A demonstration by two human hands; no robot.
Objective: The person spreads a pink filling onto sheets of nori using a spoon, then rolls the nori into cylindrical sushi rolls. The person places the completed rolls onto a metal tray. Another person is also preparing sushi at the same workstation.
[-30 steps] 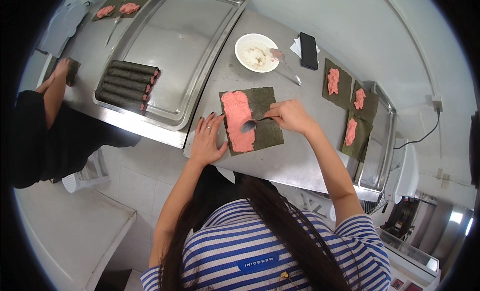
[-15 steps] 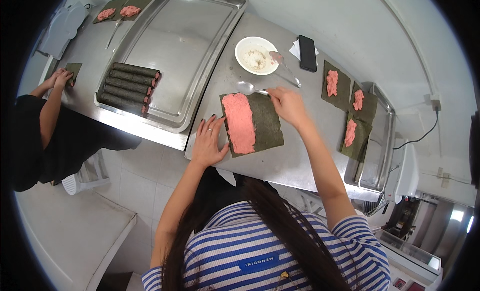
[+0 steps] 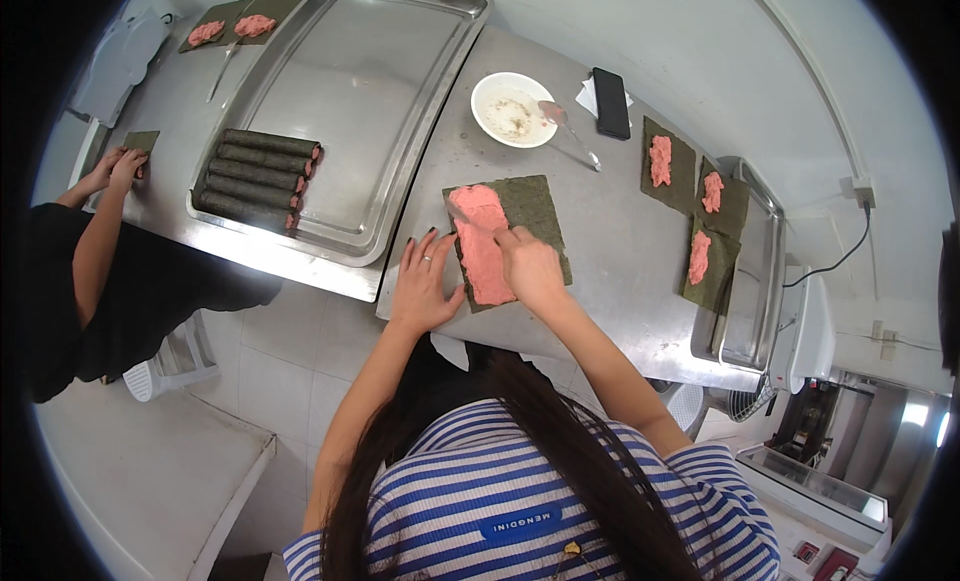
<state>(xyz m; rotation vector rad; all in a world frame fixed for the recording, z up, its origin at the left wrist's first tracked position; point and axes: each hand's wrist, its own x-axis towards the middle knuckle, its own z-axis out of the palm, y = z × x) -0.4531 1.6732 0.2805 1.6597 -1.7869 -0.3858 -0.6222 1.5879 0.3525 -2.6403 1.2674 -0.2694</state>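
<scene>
A dark green nori sheet [image 3: 535, 216] lies on the steel table before me. A broad band of pink paste [image 3: 484, 266] covers its left part. My right hand [image 3: 532, 269] is closed round the handle of a spoon [image 3: 466, 217], whose bowl rests on the upper part of the paste. My left hand [image 3: 424, 289] lies flat, fingers stretched out, at the left edge of the sheet. Beyond the sheet stands a white bowl [image 3: 483, 126] with cloudy liquid and white bits, a second spoon [image 3: 572, 136] leaning across its rim.
Left of me is a large steel tray [image 3: 330, 91] holding several nori rolls [image 3: 262, 166]. A black phone [image 3: 611, 103] lies at the back. On the right are nori sheets [image 3: 668, 167] with pink paste, near another tray [image 3: 755, 311]. A co-worker's hands [image 3: 120, 169] handle nori at far left.
My right hand has brought the spoon from beyond the sheet's far edge down onto the paste, moving left and nearer. My left hand stays beside the sheet.
</scene>
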